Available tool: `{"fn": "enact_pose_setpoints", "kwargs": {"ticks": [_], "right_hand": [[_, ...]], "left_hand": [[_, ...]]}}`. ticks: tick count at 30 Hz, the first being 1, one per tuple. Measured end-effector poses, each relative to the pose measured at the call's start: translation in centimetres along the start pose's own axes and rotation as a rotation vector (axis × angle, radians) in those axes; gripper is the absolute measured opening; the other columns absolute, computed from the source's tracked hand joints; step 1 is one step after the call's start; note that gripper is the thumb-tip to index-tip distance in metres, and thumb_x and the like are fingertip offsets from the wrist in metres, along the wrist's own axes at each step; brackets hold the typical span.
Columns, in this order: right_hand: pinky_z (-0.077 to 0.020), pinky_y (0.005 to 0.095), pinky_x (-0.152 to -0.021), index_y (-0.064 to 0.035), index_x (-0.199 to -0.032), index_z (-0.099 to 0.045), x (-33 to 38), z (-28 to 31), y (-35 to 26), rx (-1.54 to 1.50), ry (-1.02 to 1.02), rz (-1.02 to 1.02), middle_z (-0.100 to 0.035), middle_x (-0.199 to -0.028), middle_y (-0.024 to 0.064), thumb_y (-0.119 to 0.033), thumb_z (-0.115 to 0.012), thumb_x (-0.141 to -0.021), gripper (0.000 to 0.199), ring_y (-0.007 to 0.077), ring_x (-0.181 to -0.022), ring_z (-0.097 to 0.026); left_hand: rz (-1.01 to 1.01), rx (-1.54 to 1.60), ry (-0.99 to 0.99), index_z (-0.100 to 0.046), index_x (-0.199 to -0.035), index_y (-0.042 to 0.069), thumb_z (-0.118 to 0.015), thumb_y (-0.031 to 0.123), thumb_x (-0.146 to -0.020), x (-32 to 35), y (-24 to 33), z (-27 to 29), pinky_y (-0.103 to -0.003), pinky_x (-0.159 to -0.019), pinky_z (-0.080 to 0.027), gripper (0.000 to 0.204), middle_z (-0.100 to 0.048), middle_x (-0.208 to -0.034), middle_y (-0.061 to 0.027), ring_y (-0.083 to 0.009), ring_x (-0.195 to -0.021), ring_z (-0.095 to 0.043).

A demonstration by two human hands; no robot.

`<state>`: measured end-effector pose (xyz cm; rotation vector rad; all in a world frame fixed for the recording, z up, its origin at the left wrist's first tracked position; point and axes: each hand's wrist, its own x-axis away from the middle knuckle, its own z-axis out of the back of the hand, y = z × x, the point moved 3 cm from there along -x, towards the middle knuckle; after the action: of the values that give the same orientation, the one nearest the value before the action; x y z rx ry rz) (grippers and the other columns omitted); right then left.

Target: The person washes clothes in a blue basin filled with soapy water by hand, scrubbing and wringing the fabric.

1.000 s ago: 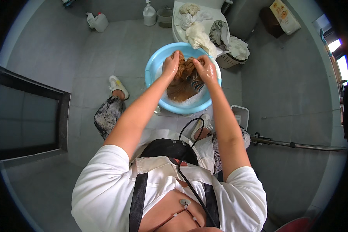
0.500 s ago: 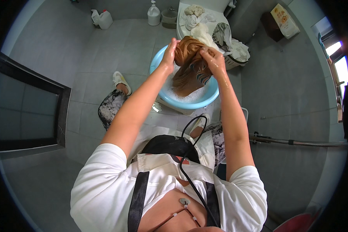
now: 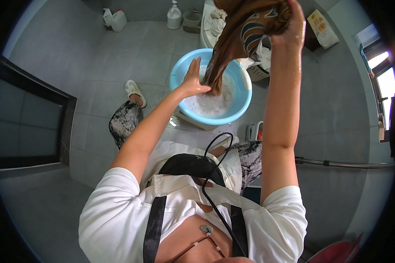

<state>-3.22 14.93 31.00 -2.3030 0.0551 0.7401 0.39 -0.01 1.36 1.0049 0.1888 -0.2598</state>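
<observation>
A wet brown garment [image 3: 232, 46] with a dark blue and white curved pattern stretches from the upper right down into a light blue basin [image 3: 197, 117]. White suds float on the water, where its lower end hangs. Raised high beyond the basin's right side, my right hand [image 3: 292, 28] is closed around the garment's bunched upper part. My left hand [image 3: 193, 82] is over the basin's left part, fingers stretched and thumb pointing right. That thumb lies right beside the hanging cloth; whether it touches cannot be made out. Both arms look wet.
Behind the basin, white cloths [image 3: 217, 22] lie on the toilet, partly covered by the garment. A laundry basket [image 3: 258, 73] stands right of the basin. Along the back wall are a pump bottle [image 3: 174, 17], a grey bucket [image 3: 192, 19] and a white jug [image 3: 117, 20]. A metal rail [image 3: 351, 165] runs at right.
My right hand has lifted the garment up and to the right, drawing it out long. My left hand has let go of the cloth and moved lower, its fingers now spread.
</observation>
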Motion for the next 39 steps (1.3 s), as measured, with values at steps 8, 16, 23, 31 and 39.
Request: {"fn": "enact_pose_setpoints", "kwargs": {"ticks": [8, 16, 23, 31, 39], "right_hand": [[-0.0484, 0.0365, -0.078, -0.0065, -0.103, -0.056, -0.1, 0.6, -1.7, -0.099, -0.016, 0.074, -0.060, -0.099, 0.0094, -0.016, -0.045, -0.085, 0.024, 0.0225, -0.091, -0.058], [-0.0437, 0.0295, -0.077, 0.0014, -0.103, -0.054, 7.7, 9.5, 5.3, 0.250, 0.358, -0.107, -0.057, -0.096, 0.0091, -0.018, -0.057, -0.081, 0.030, 0.0175, -0.086, -0.055], [-0.0421, 0.0273, -0.075, 0.0028, -0.105, -0.052, 15.6, 21.2, 12.6, 0.507, 0.623, -0.453, -0.057, -0.095, 0.0076, -0.017, -0.056, -0.082, 0.030, 0.0149, -0.085, -0.053], [-0.0380, 0.0387, -0.086, -0.0052, -0.123, -0.037, 20.4, 24.5, 14.9, 1.679, 0.110, -0.619, -0.045, -0.119, 0.0192, -0.011, -0.066, -0.067, 0.063, 0.0339, -0.105, -0.046], [-0.0247, 0.0416, -0.099, -0.0125, -0.135, -0.020, 20.1, 20.1, 19.1, 2.171, -0.797, -0.563, -0.023, -0.138, 0.0077, -0.029, -0.069, -0.064, 0.088, 0.0233, -0.127, -0.022]], "left_hand": [[-0.100, 0.293, 0.078, -0.002, -0.137, 0.015, -0.076, 0.034, -0.057, -4.6, 5.2, 1.4, -0.045, -0.103, -0.014, 0.110, -0.025, -0.136, -0.0150, -0.0354, -0.126, -0.021], [0.371, 0.235, 0.364, -0.053, -0.093, 0.003, -0.061, 0.014, -0.070, -1.9, -2.1, 0.1, -0.035, -0.076, -0.042, 0.026, -0.059, -0.092, -0.0171, -0.0328, -0.088, -0.055], [0.376, -0.140, 0.280, -0.046, -0.106, 0.002, -0.051, 0.000, -0.070, -1.7, -4.2, 0.0, -0.039, -0.083, -0.040, 0.036, -0.045, -0.111, -0.0181, -0.0354, -0.099, -0.046], [0.124, -0.889, -0.276, -0.031, -0.129, 0.008, -0.049, 0.001, -0.076, 0.4, -2.9, -3.2, -0.052, -0.102, -0.014, 0.057, -0.029, -0.135, -0.0099, -0.0245, -0.126, -0.025], [0.177, -0.983, -0.516, -0.034, -0.127, 0.005, -0.057, 0.016, -0.075, 0.8, -5.6, -7.3, -0.047, -0.099, -0.023, 0.057, -0.035, -0.129, -0.0087, -0.0203, -0.121, -0.033]]}}
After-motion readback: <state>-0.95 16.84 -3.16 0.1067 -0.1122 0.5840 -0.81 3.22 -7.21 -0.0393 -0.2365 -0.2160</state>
